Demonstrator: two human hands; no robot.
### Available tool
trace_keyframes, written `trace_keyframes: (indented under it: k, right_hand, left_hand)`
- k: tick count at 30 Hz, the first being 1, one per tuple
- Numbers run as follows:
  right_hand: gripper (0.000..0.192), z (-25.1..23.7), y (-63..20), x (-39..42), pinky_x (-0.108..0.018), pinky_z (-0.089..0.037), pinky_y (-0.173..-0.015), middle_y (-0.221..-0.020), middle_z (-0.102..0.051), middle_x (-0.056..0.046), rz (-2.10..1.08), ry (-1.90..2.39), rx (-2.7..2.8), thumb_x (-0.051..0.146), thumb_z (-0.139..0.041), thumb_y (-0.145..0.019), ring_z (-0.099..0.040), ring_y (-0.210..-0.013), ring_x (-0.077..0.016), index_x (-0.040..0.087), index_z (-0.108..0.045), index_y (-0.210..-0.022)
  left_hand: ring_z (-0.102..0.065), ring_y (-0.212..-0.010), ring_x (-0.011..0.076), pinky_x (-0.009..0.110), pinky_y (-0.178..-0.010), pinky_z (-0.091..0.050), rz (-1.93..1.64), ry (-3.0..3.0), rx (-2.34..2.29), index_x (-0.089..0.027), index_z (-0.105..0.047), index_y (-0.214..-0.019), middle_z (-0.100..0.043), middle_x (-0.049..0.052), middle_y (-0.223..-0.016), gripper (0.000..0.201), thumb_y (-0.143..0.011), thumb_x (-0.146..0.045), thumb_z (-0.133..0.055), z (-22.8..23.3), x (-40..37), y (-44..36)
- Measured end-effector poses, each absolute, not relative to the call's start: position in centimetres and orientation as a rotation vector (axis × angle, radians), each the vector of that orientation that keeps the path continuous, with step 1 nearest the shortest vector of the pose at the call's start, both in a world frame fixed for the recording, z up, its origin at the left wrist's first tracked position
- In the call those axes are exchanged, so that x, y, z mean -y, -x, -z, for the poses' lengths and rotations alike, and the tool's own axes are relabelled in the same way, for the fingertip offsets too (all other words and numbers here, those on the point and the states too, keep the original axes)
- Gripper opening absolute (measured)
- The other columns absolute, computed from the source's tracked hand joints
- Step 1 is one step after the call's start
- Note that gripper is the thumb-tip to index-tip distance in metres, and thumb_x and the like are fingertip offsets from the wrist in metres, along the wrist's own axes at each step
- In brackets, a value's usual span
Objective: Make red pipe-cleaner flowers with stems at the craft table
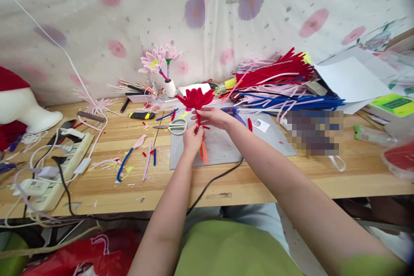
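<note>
Red flower (196, 97) sits above both hands. Right hand (211, 117) pinches its stem at 12 o'clock; left hand (193, 137) grips orange stems (203, 151) below. Scissors (174, 127) lie at 9 o'clock; mat (223, 148) bare toward 3 o'clock.

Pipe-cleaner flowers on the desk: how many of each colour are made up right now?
Red flower, held in left hand and right hand: 1
Pink flowers standing in the white holder: 2
Total: 3

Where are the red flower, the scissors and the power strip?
red flower (196, 97), head view, middle of the petals
scissors (177, 127), head view, pale handle loops
power strip (61, 167), head view, its white top
</note>
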State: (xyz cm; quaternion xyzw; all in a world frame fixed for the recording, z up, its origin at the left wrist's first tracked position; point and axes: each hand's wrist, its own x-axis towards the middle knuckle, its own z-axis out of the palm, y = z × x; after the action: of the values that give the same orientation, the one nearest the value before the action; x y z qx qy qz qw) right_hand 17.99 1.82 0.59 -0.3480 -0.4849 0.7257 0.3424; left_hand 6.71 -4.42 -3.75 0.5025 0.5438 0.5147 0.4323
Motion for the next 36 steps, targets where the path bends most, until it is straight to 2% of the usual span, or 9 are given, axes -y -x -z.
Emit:
trace_keyframes:
  k: [3, 7, 12, 16, 20, 25, 31, 36]
  right_hand:
    - [0.025, 0.0, -18.7, -1.6, -0.024, -0.047, -0.068, -0.096, -0.068, -0.009, -2.027, 0.778, 1.236, 0.029, -0.063, -0.075, -0.062, -0.08, -0.0134, 0.016, -0.062, -0.097]
    - [0.026, 1.3, -18.9, -1.3, -0.025, -0.046, -0.072, -0.086, -0.068, -0.005, -2.02, 0.69, 1.193, 0.023, -0.068, -0.069, -0.061, -0.078, -0.0125, 0.017, -0.063, -0.094]
    - [0.022, 1.8, -18.4, -1.5, -0.022, -0.045, -0.067, -0.069, -0.064, 0.0, -1.817, 0.84, 1.169, 0.016, -0.074, -0.057, -0.058, -0.065, -0.0088, 0.015, -0.065, -0.077]
    - [0.022, 1.0, -18.2, -1.8, -0.024, -0.045, -0.067, -0.068, -0.063, 0.001, -1.733, 0.89, 1.239, 0.016, -0.073, -0.055, -0.057, -0.065, -0.0088, 0.014, -0.066, -0.076]
    - [0.021, 0.4, -18.0, -1.6, -0.023, -0.044, -0.066, -0.068, -0.062, 0.002, -1.681, 0.913, 1.244, 0.015, -0.072, -0.055, -0.055, -0.063, -0.0076, 0.014, -0.065, -0.075]
    - [0.023, 0.1, -17.7, -1.2, -0.022, -0.044, -0.066, -0.07, -0.061, 0.003, -1.739, 0.851, 1.182, 0.016, -0.072, -0.056, -0.056, -0.067, -0.0076, 0.016, -0.065, -0.077]
    - [0.026, -0.1, -18.0, -1.3, -0.019, -0.039, -0.056, -0.067, -0.061, 0.001, -1.84, 0.77, 1.22, 0.015, -0.07, -0.06, -0.053, -0.061, -0.0071, 0.013, -0.066, -0.085]
    - [0.024, 0.0, -18.4, -1.3, -0.02, -0.041, -0.056, -0.064, -0.06, 0.001, -1.89, 0.772, 1.153, 0.012, -0.068, -0.063, -0.052, -0.057, -0.0069, 0.013, -0.065, -0.087]
  left_hand:
    - [-0.05, -0.042, 0.0083, 0.02, -0.041, -0.039, -1.322, -1.001, -1.114, -0.016, -0.053, -0.068, -0.054, -0.003, -0.055, 0.019, -0.073, -0.033, -0.058, 3.7, 4.4, -6.5]
    - [-0.05, -0.047, 0.0055, 0.02, -0.047, -0.045, -1.279, -0.797, -0.867, -0.015, -0.055, -0.074, -0.053, -0.004, -0.059, 0.023, -0.066, -0.033, -0.068, 3.5, 4.6, -5.9]
    - [-0.057, -0.055, 0.0091, 0.025, -0.058, -0.049, -1.123, -0.8, -0.904, -0.014, -0.058, -0.074, -0.057, -0.002, -0.062, 0.026, -0.065, -0.034, -0.069, 3.5, 4.5, -5.7]
    - [-0.06, -0.069, 0.0123, 0.026, -0.064, -0.048, -1.257, -0.897, -1.063, -0.016, -0.062, -0.083, -0.064, 0.002, -0.076, 0.026, -0.064, -0.032, -0.069, 3.9, 4.2, -5.8]
    - [-0.057, -0.063, 0.0118, 0.026, -0.062, -0.047, -1.287, -1.114, -1.264, -0.014, -0.064, -0.075, -0.064, 0.003, -0.072, 0.02, -0.059, -0.023, -0.072, 4.1, 4.0, -5.6]
    - [-0.057, -0.056, 0.0115, 0.028, -0.059, -0.047, -1.262, -1.072, -1.24, -0.014, -0.063, -0.07, -0.062, 0.0, -0.065, 0.013, -0.061, -0.02, -0.07, 3.3, 4.3, -5.9]
    - [-0.059, -0.059, 0.0108, 0.026, -0.058, -0.049, -1.096, -0.818, -1.029, -0.012, -0.063, -0.076, -0.062, 0.001, -0.069, 0.023, -0.058, -0.021, -0.074, 2.1, 5.1, -5.9]
    - [-0.055, -0.055, 0.0068, 0.021, -0.054, -0.048, -1.092, -0.705, -0.89, -0.011, -0.061, -0.077, -0.059, 0.0, -0.069, 0.02, -0.068, -0.028, -0.068, 2.0, 5.3, -5.6]
